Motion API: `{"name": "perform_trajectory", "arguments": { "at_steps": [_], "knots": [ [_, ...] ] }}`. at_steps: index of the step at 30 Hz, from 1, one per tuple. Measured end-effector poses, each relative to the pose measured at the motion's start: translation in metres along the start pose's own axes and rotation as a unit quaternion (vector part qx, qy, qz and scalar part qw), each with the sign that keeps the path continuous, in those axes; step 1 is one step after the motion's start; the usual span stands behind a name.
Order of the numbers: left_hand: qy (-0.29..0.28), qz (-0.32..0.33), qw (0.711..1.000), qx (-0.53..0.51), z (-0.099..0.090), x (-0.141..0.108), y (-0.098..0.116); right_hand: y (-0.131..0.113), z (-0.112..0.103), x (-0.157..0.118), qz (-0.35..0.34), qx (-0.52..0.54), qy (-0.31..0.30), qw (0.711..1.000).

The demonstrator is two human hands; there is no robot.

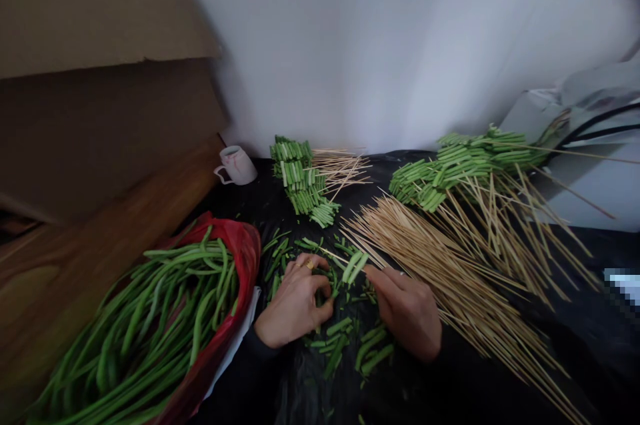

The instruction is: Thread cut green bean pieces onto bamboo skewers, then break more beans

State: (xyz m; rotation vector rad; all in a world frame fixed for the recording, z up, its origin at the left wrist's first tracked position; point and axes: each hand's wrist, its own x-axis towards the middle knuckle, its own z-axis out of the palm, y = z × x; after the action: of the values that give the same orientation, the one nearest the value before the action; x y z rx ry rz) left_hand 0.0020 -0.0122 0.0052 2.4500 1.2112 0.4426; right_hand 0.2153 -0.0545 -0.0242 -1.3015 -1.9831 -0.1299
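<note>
My right hand (pixel 407 308) is closed on a thin wooden skewer (pixel 334 255) that carries a few short green bean pieces (pixel 355 267) side by side. Left of it, my left hand (pixel 299 295) reaches down among loose cut bean pieces (pixel 337 338), its fingers curled; whether a piece is between its fingertips is hidden. More cut pieces lie around and below both hands on the black plastic sheet (pixel 295 398). To the right of my right hand is a large bundle of bare skewers (pixel 450 271).
A red bag (pixel 247 245) of long green beans (pixel 150 318) stands at left. Stacks of filled skewers (pixel 300 175) (pixel 465 161) lie behind. A white mug (pixel 237 165), cardboard box (pixel 110 11) and white wall (pixel 350 45) are farther back.
</note>
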Motion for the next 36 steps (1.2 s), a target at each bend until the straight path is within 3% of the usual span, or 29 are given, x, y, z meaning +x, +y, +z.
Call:
{"name": "perform_trajectory", "arguments": {
  "at_steps": [4, 7, 11, 13, 16, 18, 20, 26, 36],
  "knots": [
    [0.020, -0.008, 0.999, -0.028, 0.002, 0.002, 0.001, 0.001, 0.000, 0.000, -0.001, 0.002, 0.000, 1.000],
    [0.068, -0.024, 0.994, -0.080, 0.001, 0.005, 0.000, 0.000, -0.002, 0.001, -0.004, 0.006, 0.002, 1.000],
    [0.142, -0.111, 0.959, -0.217, -0.003, 0.007, -0.005, -0.001, -0.003, 0.002, 0.003, 0.013, 0.006, 1.000],
    [0.157, -0.176, 0.907, -0.348, -0.005, 0.008, -0.007, -0.001, -0.003, 0.002, 0.003, 0.016, 0.003, 1.000],
    [0.133, -0.243, 0.765, -0.582, -0.010, 0.007, -0.010, -0.001, -0.003, 0.001, -0.001, 0.010, 0.004, 1.000],
    [0.118, -0.263, 0.677, -0.677, -0.012, 0.007, -0.011, -0.001, -0.002, 0.001, -0.004, 0.008, 0.008, 1.000],
    [0.126, -0.271, 0.635, -0.712, -0.012, 0.008, -0.013, -0.001, -0.002, 0.000, -0.007, 0.009, 0.008, 1.000],
    [0.156, -0.258, 0.614, -0.729, -0.008, 0.009, -0.018, -0.001, -0.001, 0.000, -0.009, 0.006, 0.003, 1.000],
    [0.149, -0.273, 0.625, -0.716, -0.006, 0.008, -0.017, -0.002, 0.000, -0.001, -0.021, -0.009, -0.003, 1.000]
  ]
}}
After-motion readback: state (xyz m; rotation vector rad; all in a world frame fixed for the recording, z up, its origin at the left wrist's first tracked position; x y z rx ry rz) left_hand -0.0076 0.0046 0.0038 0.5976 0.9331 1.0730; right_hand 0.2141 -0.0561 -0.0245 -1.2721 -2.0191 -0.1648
